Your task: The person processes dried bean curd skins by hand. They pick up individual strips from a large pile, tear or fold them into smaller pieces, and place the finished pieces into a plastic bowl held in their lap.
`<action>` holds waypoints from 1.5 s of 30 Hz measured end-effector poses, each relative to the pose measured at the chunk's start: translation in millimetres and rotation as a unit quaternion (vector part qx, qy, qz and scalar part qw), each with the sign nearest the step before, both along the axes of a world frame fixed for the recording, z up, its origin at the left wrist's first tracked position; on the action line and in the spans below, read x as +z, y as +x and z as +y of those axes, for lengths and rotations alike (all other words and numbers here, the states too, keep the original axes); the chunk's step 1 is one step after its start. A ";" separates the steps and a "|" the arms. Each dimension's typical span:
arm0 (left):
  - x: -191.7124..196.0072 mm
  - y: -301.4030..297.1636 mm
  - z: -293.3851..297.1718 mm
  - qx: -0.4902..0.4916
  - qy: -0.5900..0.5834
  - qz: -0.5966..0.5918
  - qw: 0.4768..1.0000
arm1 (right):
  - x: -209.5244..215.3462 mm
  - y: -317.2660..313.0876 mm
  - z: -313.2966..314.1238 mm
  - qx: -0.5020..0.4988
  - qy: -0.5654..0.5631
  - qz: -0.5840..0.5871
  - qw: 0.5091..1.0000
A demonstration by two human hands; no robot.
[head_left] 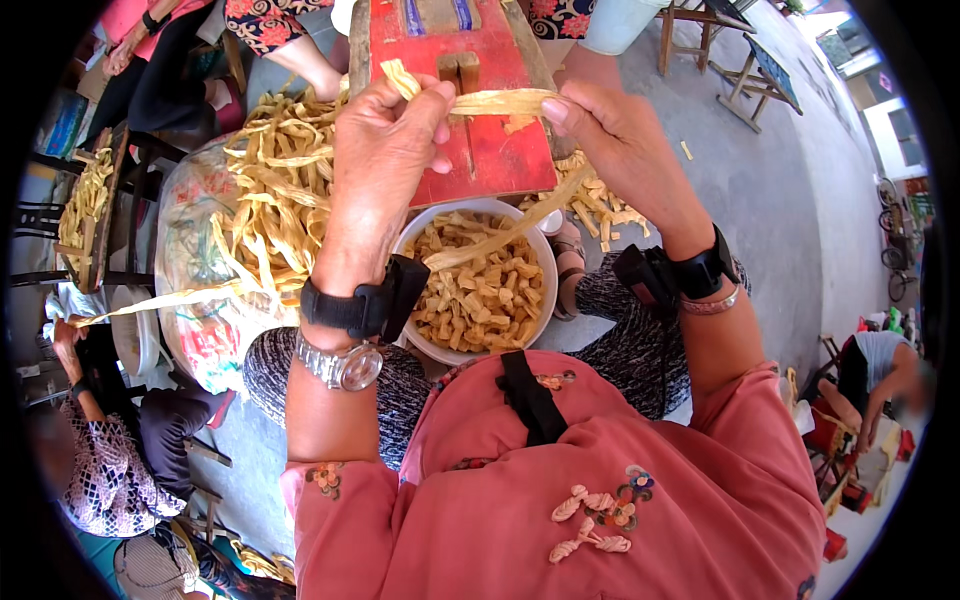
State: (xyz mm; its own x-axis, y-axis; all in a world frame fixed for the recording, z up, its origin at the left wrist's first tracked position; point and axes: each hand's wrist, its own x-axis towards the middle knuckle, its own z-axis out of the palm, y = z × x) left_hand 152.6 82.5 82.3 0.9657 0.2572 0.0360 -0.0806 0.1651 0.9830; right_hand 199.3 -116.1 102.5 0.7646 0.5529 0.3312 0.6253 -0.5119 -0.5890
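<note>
A flat, pale-yellow strip (498,102), which looks like tofu skin, stretches between my two hands above a red wooden bench (400,40). My left hand (390,135) pinches it near one end, and a short folded piece sticks up past the fingers. My right hand (620,130) grips it farther along between thumb and fingers. A long tail (510,235) slants from below my right hand across a white bowl (552,290). Many short yellow knotted pieces (475,300) fill the bowl, which sits between my knees, below the bench's near end.
On my left, a heap of long yellow strips (285,180) lies on a plastic sack (190,220). More short pieces (600,205) are right of the bench. People sit at left and far right; one person's hand (68,335) holds a strip's end. Stools (765,85) stand far right.
</note>
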 end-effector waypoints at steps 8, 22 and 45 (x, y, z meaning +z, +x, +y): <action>-44.1 -6.2 20.1 0.150 0.371 0.008 0.916 | -57.4 -12.1 -7.4 -0.035 0.024 0.129 0.991; -113.0 -122.6 -41.0 -0.197 -0.100 0.296 0.929 | -18.1 -106.7 -14.7 0.155 0.269 0.382 0.870; 5.3 -173.3 -19.9 -0.085 0.392 -0.095 0.911 | -44.4 -142.1 26.9 0.119 0.235 0.359 0.895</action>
State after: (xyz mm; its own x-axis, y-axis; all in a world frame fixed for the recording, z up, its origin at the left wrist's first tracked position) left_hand -20.7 62.7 87.6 0.9463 -0.0729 0.3150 -0.3008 -0.5553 0.7753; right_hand 57.1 -89.1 58.1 0.7531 0.6567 0.0402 0.0569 -0.0042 -0.9984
